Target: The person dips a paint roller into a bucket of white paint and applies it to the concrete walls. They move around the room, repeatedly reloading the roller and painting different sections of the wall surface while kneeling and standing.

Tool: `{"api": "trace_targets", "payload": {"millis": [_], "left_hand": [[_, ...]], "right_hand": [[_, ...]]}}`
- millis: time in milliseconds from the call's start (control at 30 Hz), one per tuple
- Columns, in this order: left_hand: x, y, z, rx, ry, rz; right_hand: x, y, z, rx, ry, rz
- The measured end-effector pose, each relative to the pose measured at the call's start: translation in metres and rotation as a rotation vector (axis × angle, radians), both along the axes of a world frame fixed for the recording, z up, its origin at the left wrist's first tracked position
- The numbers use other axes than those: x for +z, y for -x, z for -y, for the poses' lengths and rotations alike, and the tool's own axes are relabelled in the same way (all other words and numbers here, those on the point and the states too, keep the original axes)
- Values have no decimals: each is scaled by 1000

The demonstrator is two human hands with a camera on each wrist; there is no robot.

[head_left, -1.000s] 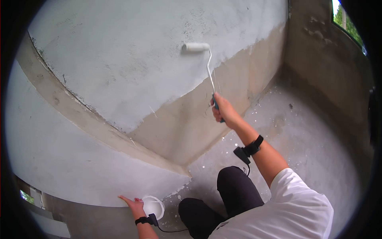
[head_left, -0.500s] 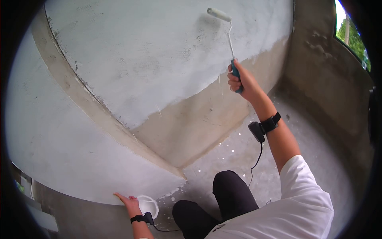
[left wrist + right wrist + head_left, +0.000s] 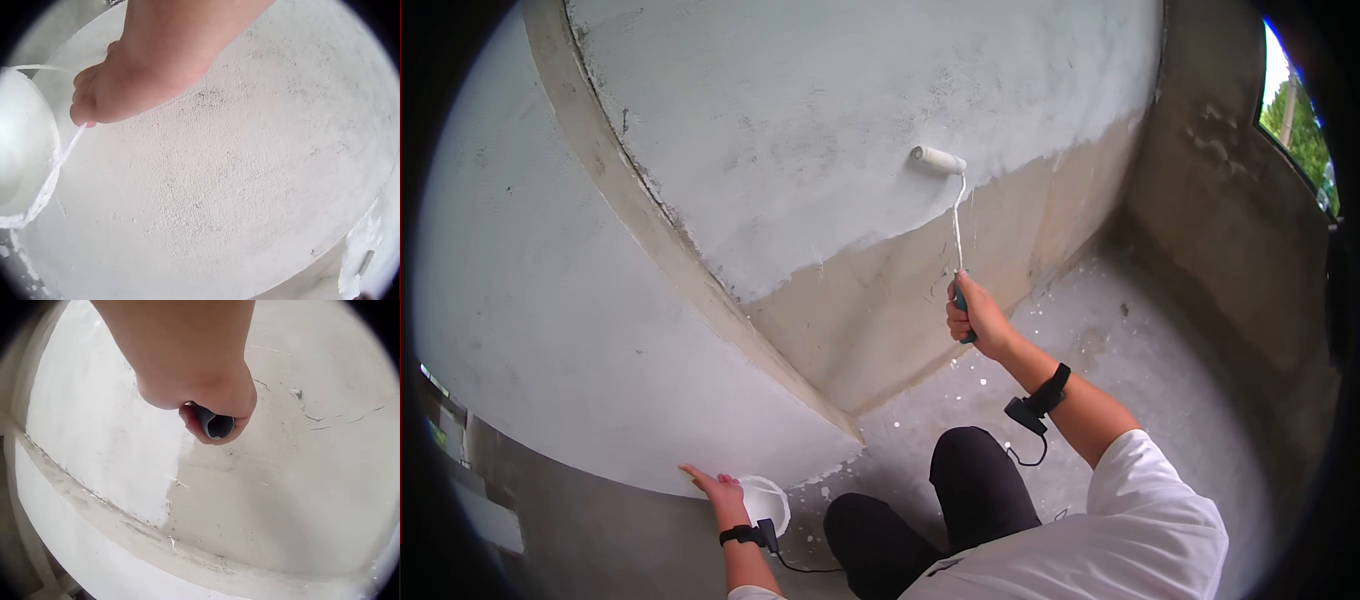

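Right hand [image 3: 975,320]: grips teal-handled white paint roller [image 3: 938,160], now lower on white-painted wall [image 3: 800,130].
Left hand [image 3: 718,490]: unmoved by white plastic bucket [image 3: 768,500]; grip unclear.

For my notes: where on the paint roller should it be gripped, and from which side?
By the teal handle at the lower end, from below, away from the white roller sleeve. The thin wire frame is too slim to grip; the right hand wraps the handle so.
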State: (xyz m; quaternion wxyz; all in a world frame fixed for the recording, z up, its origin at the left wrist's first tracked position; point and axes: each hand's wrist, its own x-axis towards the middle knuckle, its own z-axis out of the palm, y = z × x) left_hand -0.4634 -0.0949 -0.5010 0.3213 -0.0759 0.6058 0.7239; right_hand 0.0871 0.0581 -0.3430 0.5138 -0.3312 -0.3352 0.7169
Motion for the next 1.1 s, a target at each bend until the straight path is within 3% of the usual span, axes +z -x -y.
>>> {"api": "trace_targets", "payload": {"millis": [167, 233, 333, 400, 500, 567, 667, 833, 967, 1100], "left_hand": [[3, -3, 0, 49, 23, -12], [2, -2, -3, 83, 68, -46], [17, -10, 4, 34, 85, -15], [19, -11, 4, 38, 89, -7], [23, -11, 7, 40, 104, 17], [25, -8, 6, 42, 114, 33], [13, -3, 3, 69, 121, 49], [4, 3, 4, 30, 103, 19], [-2, 10, 2, 44, 89, 15], [7, 5, 4, 21, 96, 34]], "right_hand": [[75, -19, -31, -178, -328, 76], [118, -7, -37, -181, -376, 93], [131, 16, -45, -134, -397, 124], [108, 33, -51, -124, -373, 154], [16, 67, -42, -201, -362, 260], [-39, 79, -20, -131, -240, 275], [-65, 65, -8, -12, -140, 253], [41, 48, -32, -251, -393, 275], [148, 48, -50, -273, -470, 280], [138, 64, -45, -150, -388, 165]]}}
